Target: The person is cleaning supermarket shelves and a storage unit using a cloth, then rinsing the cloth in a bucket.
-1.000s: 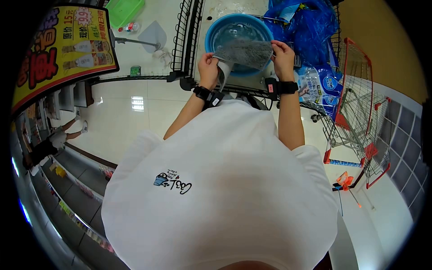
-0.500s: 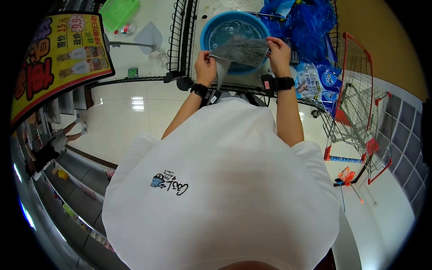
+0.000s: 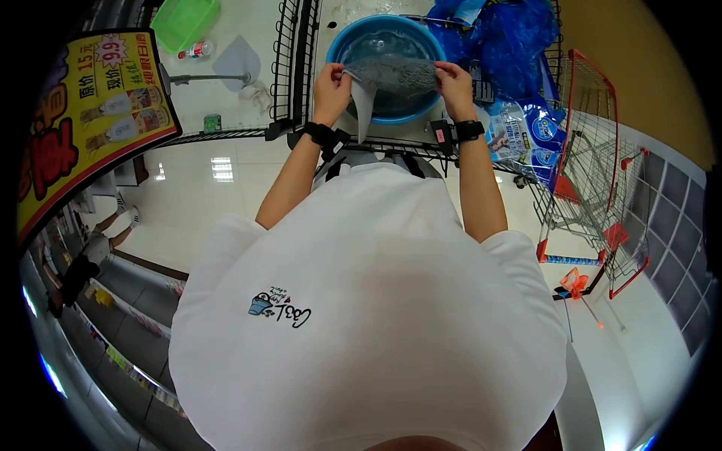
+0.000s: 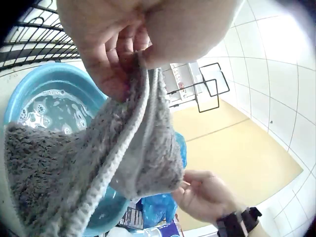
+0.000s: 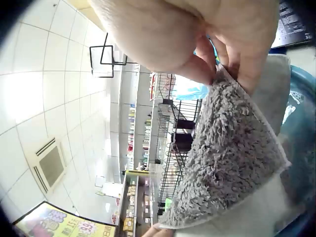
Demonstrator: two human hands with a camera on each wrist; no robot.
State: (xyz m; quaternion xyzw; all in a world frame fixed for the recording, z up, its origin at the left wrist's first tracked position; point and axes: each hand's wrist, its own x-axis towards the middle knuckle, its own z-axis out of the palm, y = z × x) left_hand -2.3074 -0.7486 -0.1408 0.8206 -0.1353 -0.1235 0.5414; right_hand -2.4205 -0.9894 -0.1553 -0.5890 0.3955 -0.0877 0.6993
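A grey fluffy cloth is stretched between both hands over a blue basin of sudsy water. My left hand pinches its left end, and a pale flap hangs below that hand. At the right end my right hand pinches a corner. The left wrist view shows the cloth folded over under the left hand, with looped pile and a pale edge. In the right wrist view, thumb and fingers of the right hand grip the corner of the cloth.
Blue plastic bags and a blue-white package lie right of the basin. Black wire racks stand to its left, beyond them a green tray and a bottle. A shopping cart stands at right, a yellow sign at left.
Both hands still hold the cloth up over the basin. In the head view, the hands, basin and surroundings have shifted somewhat to the left.
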